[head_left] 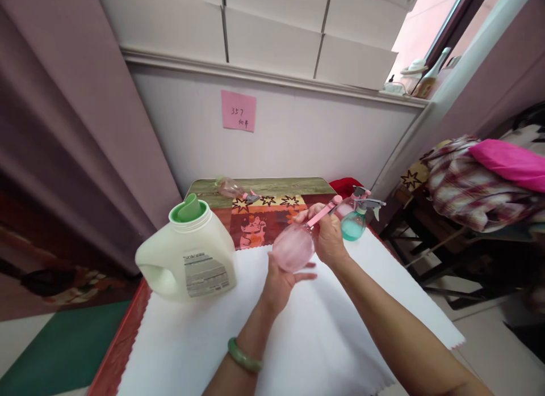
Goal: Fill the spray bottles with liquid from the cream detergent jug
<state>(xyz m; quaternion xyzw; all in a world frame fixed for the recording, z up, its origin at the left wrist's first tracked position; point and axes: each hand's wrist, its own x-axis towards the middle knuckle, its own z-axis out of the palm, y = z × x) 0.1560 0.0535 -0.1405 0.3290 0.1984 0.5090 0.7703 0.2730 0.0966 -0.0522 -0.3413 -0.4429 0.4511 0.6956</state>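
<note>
Pink spray bottle (pixel 293 248) held in both hands, right of the white jug (pixel 191 245).
My right fingers (pixel 315 209) wrap its neck; my left fingers (pixel 305 277) spread at its rounded base. I judge a steady left cradle best: smooth body could roll.

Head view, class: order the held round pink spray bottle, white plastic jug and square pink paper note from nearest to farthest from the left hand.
1. Round pink spray bottle: touching the left hand.
2. White plastic jug: to the hand's left.
3. Square pink paper note: on the wall beyond.
</note>
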